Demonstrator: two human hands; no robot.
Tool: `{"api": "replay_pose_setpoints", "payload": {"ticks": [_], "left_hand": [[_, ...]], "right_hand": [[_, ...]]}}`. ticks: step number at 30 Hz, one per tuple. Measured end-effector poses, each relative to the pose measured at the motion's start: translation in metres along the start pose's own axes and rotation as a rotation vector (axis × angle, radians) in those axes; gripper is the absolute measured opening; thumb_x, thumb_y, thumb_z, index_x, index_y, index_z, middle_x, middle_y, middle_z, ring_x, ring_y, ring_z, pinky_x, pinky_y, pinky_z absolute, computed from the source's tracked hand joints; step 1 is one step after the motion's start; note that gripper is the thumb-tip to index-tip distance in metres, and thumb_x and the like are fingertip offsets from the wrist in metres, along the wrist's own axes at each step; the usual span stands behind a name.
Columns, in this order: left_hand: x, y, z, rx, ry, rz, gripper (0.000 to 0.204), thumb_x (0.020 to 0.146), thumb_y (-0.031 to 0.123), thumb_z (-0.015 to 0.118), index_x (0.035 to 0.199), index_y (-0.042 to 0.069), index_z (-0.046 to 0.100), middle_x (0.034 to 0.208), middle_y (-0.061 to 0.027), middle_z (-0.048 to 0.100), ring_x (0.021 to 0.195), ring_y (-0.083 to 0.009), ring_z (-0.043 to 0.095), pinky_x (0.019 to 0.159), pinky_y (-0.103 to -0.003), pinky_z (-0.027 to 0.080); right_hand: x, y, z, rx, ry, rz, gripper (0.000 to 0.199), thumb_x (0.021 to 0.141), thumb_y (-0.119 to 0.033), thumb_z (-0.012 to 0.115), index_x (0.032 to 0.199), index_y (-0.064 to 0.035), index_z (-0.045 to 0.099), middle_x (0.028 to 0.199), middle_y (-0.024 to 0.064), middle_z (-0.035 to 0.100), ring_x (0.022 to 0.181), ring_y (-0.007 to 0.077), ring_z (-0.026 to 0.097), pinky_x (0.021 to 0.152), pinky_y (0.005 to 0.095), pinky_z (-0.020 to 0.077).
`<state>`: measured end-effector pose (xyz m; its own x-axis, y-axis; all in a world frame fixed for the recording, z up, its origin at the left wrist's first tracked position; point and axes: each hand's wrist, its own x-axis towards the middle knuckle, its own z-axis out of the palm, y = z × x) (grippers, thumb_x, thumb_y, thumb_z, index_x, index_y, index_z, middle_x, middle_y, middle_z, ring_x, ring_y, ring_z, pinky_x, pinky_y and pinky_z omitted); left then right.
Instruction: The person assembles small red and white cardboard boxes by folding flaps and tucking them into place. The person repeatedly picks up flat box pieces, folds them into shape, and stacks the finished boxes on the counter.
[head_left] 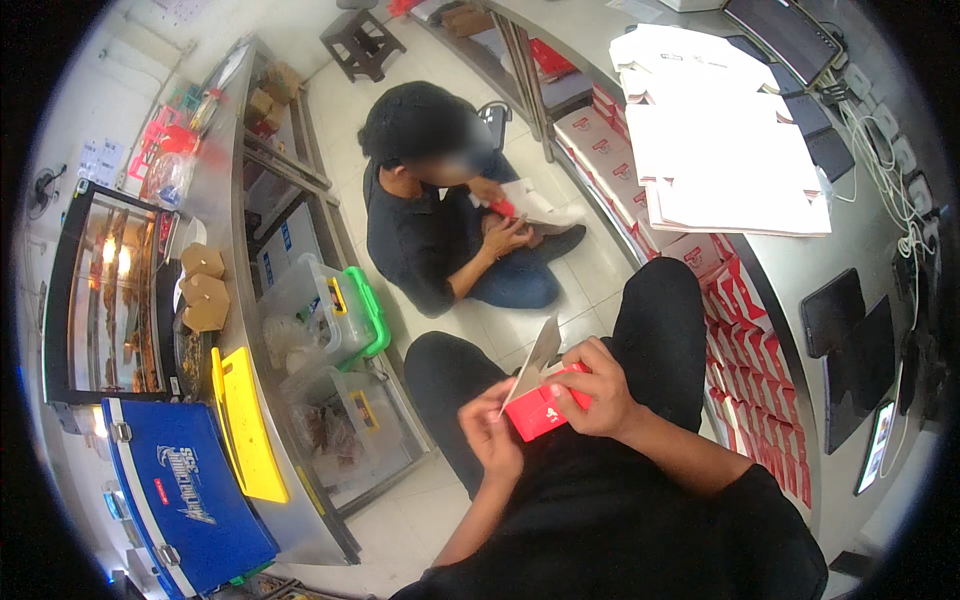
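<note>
Above your lap, your right hand (600, 392) grips the small red carton (538, 420), thumb over its near side, apparently to steady it; your left hand (490, 437) curls its fingers by the raised panel (537, 356), though blur hides whether they pinch it. Beside your right knee, red-and-white boxes (755, 350) stand in close rows, presumably saving room. Flat carton blanks (715, 130) lie stacked on the counter (785, 275); beyond, a seated co-worker (415, 235) handles a part-white carton (542, 208).

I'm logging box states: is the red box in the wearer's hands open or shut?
Open: the red box has its pale flap standing up; the right hand grips the box, and the left hand is at the flap.
</note>
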<state>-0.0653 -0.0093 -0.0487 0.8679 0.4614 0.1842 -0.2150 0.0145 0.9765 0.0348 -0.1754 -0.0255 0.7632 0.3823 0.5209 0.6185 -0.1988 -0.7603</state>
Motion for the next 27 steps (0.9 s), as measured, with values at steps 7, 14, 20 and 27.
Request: {"api": "replay_pose_setpoints", "payload": {"ticks": [7, 14, 20, 27], "left_hand": [[0.016, 0.022, -0.032, 0.064, -0.354, -0.223, 0.022, 0.106, 0.022, 0.063, 0.103, 0.001, 0.064, 0.108, -0.0125, 0.065, 0.105, -0.0246, 0.067, 0.099, -0.04, 0.053], [0.028, 0.068, -0.022, 0.513, -0.773, -0.084, 0.047, 0.083, 0.003, 0.083, 0.128, 0.007, 0.071, 0.146, -0.0134, 0.054, 0.115, -0.0241, 0.062, 0.095, -0.037, 0.055], [0.038, 0.071, -0.032, 0.48, -0.761, -0.266, 0.056, 0.074, 0.004, 0.091, 0.126, 0.01, 0.071, 0.151, -0.0147, 0.049, 0.117, -0.0246, 0.062, 0.09, -0.037, 0.059], [0.009, 0.056, -0.003, 0.456, -0.385, -0.275, 0.061, 0.085, 0.0, 0.081, 0.14, 0.009, 0.057, 0.145, -0.0145, 0.044, 0.122, -0.0258, 0.058, 0.093, -0.037, 0.058]], "right_hand": [[0.004, -0.004, -0.001, 0.09, -0.056, -0.021, 0.009, 0.083, -0.008, 0.075, 0.082, -0.0013, 0.069, 0.1, 0.0158, 0.062, 0.084, 0.028, 0.064, 0.075, 0.036, 0.0524], [0.003, -0.012, 0.006, 0.131, -0.102, -0.037, 0.015, 0.085, -0.013, 0.074, 0.084, -0.0018, 0.065, 0.098, 0.0147, 0.058, 0.079, 0.0289, 0.064, 0.065, 0.0371, 0.0527], [0.002, -0.024, 0.001, 0.158, -0.064, 0.035, 0.015, 0.086, -0.011, 0.073, 0.082, -0.0024, 0.062, 0.093, 0.0152, 0.057, 0.076, 0.031, 0.063, 0.064, 0.04, 0.0519], [0.007, -0.026, -0.01, 0.07, -0.009, -0.035, 0.014, 0.084, -0.009, 0.073, 0.079, -0.0038, 0.06, 0.087, 0.0133, 0.056, 0.074, 0.0313, 0.06, 0.065, 0.0419, 0.0501]]}}
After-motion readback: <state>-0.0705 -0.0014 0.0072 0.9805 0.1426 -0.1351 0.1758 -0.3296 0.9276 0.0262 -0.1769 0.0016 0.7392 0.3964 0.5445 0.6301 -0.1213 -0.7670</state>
